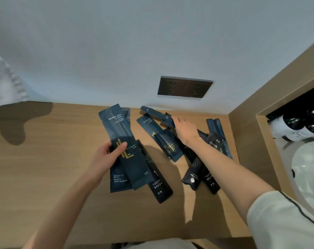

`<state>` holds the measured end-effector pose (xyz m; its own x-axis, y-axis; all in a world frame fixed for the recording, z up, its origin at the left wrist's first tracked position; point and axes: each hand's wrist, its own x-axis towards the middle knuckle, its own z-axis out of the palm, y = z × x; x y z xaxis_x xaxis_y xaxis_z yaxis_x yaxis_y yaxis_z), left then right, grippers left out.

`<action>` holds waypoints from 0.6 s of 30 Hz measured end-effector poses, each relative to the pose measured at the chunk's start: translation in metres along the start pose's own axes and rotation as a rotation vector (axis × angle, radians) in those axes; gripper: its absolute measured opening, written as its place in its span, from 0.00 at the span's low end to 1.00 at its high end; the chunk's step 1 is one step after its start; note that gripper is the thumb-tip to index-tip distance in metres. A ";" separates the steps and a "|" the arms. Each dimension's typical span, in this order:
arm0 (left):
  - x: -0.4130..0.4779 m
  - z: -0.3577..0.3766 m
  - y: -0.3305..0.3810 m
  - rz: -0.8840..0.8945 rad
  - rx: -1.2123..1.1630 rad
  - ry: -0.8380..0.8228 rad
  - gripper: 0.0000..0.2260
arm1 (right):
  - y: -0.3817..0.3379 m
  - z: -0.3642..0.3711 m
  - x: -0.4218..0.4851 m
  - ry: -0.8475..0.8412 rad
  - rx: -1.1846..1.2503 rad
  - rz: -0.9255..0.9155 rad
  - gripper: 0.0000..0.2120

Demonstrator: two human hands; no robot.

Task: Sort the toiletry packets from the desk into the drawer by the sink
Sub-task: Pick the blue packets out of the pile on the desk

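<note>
Several dark blue and black toiletry packets lie scattered on the wooden desk (pixel 53 177). My left hand (pixel 107 157) grips a stack of long dark blue packets (pixel 123 141) with gold lettering, held just above the desk. A black toothbrush packet (pixel 158 184) lies beside that stack. My right hand (pixel 185 130) reaches to the back of the desk and holds a small dark packet (pixel 168 119) at its fingertips. More toothbrush packets (pixel 206 177) lie under my right forearm. A blue packet (pixel 170 146) lies between my hands. No drawer is in view.
A dark double wall socket (pixel 185 87) sits above the desk. A white towel (pixel 3 81) hangs at the left. A wooden side panel (pixel 246 137) bounds the desk on the right; beyond it are a white sink basin (pixel 307 169) and dark bottles (pixel 300 123).
</note>
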<state>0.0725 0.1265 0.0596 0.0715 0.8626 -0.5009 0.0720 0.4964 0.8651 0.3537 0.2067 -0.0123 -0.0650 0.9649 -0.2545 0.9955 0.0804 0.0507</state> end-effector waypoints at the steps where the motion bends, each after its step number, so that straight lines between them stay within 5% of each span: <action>1: 0.000 0.000 0.000 -0.002 -0.002 0.000 0.10 | -0.002 -0.004 0.001 0.011 0.010 -0.011 0.28; 8: -0.010 -0.005 0.005 0.029 -0.014 0.031 0.08 | -0.018 -0.021 -0.008 0.120 0.024 -0.060 0.26; 12: -0.019 -0.013 0.009 0.065 0.002 0.027 0.05 | -0.026 -0.035 -0.020 0.269 0.165 -0.116 0.31; 18: -0.040 -0.026 0.019 0.157 -0.070 -0.015 0.05 | -0.044 -0.105 -0.077 0.578 0.350 -0.143 0.22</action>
<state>0.0450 0.1036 0.0971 0.0911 0.9289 -0.3589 -0.0104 0.3613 0.9324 0.3078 0.1555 0.1060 -0.1268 0.9371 0.3253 0.9321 0.2248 -0.2841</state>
